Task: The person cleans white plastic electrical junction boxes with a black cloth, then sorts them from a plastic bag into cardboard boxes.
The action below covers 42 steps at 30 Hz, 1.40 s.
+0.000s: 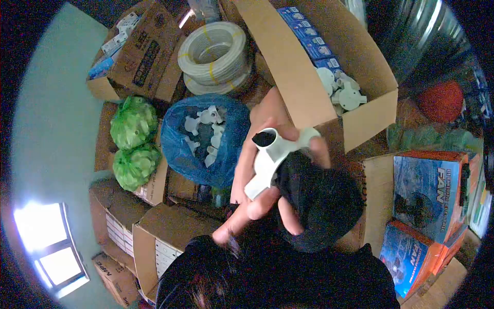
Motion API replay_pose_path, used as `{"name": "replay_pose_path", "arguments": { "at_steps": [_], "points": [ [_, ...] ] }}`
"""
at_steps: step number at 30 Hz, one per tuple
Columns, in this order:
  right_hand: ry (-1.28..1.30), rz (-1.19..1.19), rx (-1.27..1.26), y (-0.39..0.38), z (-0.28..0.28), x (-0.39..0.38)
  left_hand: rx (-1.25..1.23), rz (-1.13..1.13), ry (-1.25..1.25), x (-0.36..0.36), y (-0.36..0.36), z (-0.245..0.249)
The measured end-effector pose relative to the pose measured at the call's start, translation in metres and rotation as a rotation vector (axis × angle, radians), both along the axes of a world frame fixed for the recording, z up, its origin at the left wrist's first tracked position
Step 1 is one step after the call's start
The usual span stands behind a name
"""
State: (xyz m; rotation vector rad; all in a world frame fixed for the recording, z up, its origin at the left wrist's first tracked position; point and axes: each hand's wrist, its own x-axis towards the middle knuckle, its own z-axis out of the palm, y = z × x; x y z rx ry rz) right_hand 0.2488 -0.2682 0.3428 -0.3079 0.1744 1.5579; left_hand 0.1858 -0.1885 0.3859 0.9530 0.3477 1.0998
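I have one white fitting (266, 167) up in front of my chest, held between both hands. My left hand (262, 206) is closed on it, thumb pressed near the lower end; my right hand (320, 152) grips the opposite branch, fingers curled over it, though blur hides their exact placing.

It should handle as light, stiff plastic—hollow, judging by its round mouth. I expect smooth walls that could slip a little, and a fairly tough body, though a hard squeeze might stress the thin rim. The necks look best to hold: a thumb and fingers round a branch, clear of the mouth.

Counting round me: one fitting in my hands, two green bags (134, 123), one blue bag (175, 149) with roughly six more white pieces—they overlap, so I can't be exact. The open carton (370, 121) shows at least three. I see two fan boxes (429, 180) and two stacked cable coils (206, 74).
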Motion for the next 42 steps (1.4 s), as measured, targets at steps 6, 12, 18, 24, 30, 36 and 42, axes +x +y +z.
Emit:
{"name": "replay_pose_path", "arguments": {
  "at_steps": [6,12,18,24,30,36,42],
  "points": [
    [-0.008,-0.026,0.3,-0.012,-0.03,0.006,-0.128,0.016,-0.046,-0.017,0.057,-0.006],
    [-0.807,-0.338,0.214,0.004,0.009,0.026,-0.389,-0.226,0.063,-0.024,0.082,0.008],
    [-0.701,-0.452,0.191,0.017,0.007,0.016,-0.414,-0.272,0.083,-0.017,0.077,0.018],
    [-0.524,-0.379,0.233,0.009,0.001,0.018,-0.316,-0.298,0.111,-0.017,0.075,0.027],
    [-0.309,-0.083,0.244,0.009,0.01,0.028,-0.253,-0.492,0.128,-0.015,0.072,0.022],
    [-0.433,0.319,0.347,0.012,-0.006,0.045,-0.174,-0.477,0.083,-0.015,0.069,0.009],
    [-0.358,0.186,0.187,0.003,0.006,0.04,-0.362,-0.254,0.094,-0.012,0.083,0.006]
  ]
}}
